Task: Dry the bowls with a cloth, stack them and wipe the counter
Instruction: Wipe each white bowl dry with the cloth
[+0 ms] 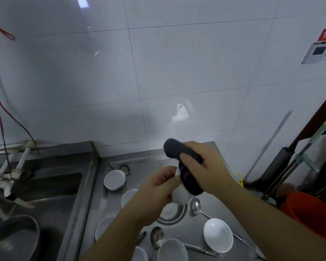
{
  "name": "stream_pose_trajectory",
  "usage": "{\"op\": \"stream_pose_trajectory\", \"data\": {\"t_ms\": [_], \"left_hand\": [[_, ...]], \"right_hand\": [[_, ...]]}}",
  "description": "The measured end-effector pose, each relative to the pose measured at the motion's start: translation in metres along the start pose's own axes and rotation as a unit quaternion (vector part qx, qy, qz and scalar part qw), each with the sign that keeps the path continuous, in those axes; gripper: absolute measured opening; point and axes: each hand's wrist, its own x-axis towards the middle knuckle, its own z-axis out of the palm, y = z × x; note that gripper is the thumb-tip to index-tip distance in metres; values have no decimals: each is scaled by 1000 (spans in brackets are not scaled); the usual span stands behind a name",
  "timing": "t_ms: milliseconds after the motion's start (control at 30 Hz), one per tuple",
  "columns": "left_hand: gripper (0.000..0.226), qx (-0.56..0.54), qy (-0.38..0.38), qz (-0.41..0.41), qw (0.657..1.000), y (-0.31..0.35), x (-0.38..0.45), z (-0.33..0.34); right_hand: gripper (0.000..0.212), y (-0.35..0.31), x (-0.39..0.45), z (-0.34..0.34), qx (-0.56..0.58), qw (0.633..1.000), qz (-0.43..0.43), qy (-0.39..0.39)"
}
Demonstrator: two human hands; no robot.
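My left hand (159,187) grips a small white bowl (180,196) above the steel counter (194,228). My right hand (205,166) holds a dark cloth (177,150) pressed into and over that bowl; the bowl's inside is hidden. Several other white bowls lie on the counter: one at the back left (114,179), one partly behind my left wrist (129,197), one at the left (104,227), one at the right (218,234) and two at the front (172,250).
Metal ladles (195,205) and a shallow steel dish (172,213) lie among the bowls. A sink (51,187) with a steel basin (13,236) is on the left, white pipes above it. An orange bucket (312,213) and mop handles stand at the right.
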Motion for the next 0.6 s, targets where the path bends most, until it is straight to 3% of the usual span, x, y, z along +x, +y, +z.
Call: {"op": "stream_pose_trajectory", "data": {"t_ms": [67, 133, 267, 433, 500, 600], "left_hand": [[35, -3, -7, 19, 1000, 6, -3, 1], [37, -20, -16, 40, 999, 13, -4, 4], [42, -89, -12, 68, 994, 23, -3, 7], [36, -108, -3, 90, 990, 25, 2, 13], [32, -93, 0, 82, 992, 22, 3, 17], [36, -98, 18, 57, 993, 26, 4, 15]], "right_hand": [[14, 1, 8, -1, 135, 985, 82, 63], [15, -1, 13, -1, 264, 947, 157, 96], [36, -5, 10, 4, 457, 811, 348, 112], [38, -4, -5, 18, 550, 734, 387, 89], [42, -2, -9, 21, 569, 712, 402, 92], [41, -2, -7, 13, 525, 735, 420, 83]]}}
